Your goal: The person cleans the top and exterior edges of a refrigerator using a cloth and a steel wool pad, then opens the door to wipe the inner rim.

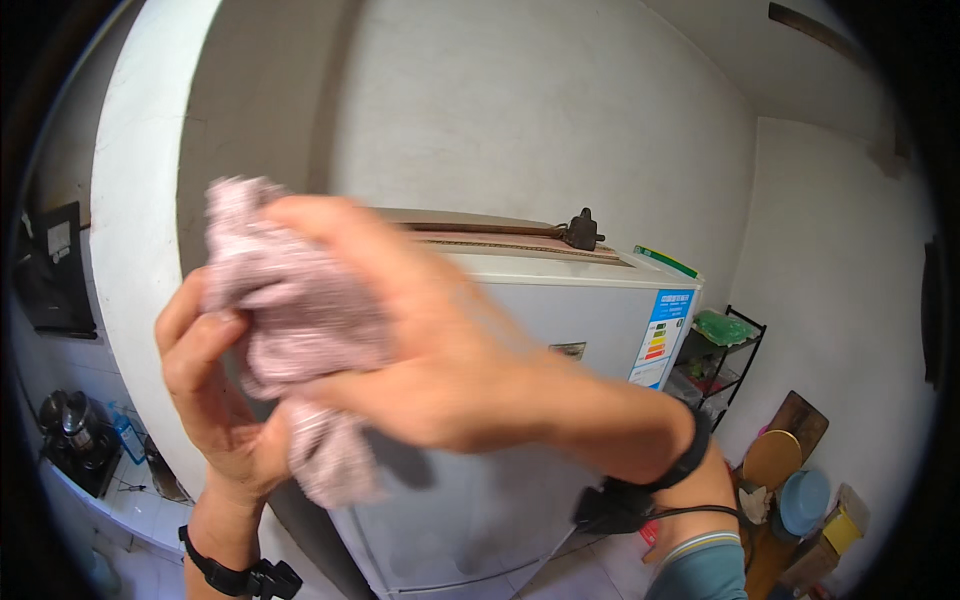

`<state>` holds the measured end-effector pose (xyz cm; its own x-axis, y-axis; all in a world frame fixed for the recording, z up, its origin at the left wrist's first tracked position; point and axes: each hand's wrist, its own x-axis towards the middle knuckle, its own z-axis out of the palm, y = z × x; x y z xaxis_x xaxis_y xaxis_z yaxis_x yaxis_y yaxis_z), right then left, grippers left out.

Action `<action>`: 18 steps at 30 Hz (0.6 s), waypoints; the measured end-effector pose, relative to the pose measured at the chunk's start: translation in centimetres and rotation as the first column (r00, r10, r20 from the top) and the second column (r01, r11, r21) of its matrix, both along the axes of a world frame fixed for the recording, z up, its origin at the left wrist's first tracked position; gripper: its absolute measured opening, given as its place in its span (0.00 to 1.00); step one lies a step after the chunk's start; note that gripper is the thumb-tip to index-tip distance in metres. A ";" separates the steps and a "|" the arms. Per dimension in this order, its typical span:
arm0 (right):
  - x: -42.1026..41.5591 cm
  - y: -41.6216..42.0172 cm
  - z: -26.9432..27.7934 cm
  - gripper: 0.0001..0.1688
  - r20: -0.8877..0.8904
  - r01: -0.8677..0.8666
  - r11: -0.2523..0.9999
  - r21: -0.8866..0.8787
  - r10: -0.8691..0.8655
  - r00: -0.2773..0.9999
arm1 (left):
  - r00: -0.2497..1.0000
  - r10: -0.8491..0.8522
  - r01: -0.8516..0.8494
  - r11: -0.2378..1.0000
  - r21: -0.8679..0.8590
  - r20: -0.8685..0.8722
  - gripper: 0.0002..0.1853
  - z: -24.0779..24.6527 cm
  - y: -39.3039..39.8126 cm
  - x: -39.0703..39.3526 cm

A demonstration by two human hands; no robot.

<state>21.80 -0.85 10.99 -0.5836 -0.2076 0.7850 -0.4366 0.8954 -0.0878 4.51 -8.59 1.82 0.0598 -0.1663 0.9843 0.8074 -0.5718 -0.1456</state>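
A pinkish cloth [315,315], crumpled and partly blurred, is held up between my two hands before a white refrigerator [525,315]. My right hand [420,352] reaches across from the right and grips it with thumb and fingers. On the cloth's left side, my left hand [217,390] has its fingers bent around the edge. Both wrists wear black straps with small devices. On the refrigerator's top lie a flat patterned sheet and a black plug adapter [582,230].
A white wall edge [135,225] stands at the left, with a stove [82,450] and blue bottle [129,435] beyond it. A black rack [739,352], a blue basin [804,499] and a wooden board [802,424] are at the right.
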 end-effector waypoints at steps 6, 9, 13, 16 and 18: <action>19.5 8.4 4.3 0.34 -0.160 0.350 0.876 -0.332 -0.418 0.894 | 0.937 0.348 -0.342 0.924 -0.171 0.007 0.26 3.9 1.9 1.0; 26.4 12.8 5.8 0.26 -0.052 0.550 0.713 -0.434 -0.630 0.775 | 0.933 0.359 -0.343 0.897 -0.279 0.007 0.11 3.5 3.5 0.5; 28.8 16.3 6.2 0.27 0.309 0.793 0.544 -0.273 -0.731 0.608 | 0.920 0.379 -0.359 0.916 -0.179 0.097 0.11 2.9 4.4 0.6; 29.5 17.2 7.7 0.26 0.532 0.712 0.670 -0.209 -0.533 0.658 | 0.914 0.394 -0.371 0.907 -0.198 0.096 0.13 2.8 3.9 0.6; 30.3 17.6 9.5 0.26 0.614 0.625 0.780 -0.008 -0.489 0.619 | 0.911 0.406 -0.383 0.896 -0.226 0.067 0.14 2.7 3.9 0.5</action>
<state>52.11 16.70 20.50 -0.8641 0.4291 0.2631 0.3311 0.8783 -0.3448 4.96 -4.67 4.54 -0.0311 0.0528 0.9981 0.9767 -0.2106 0.0416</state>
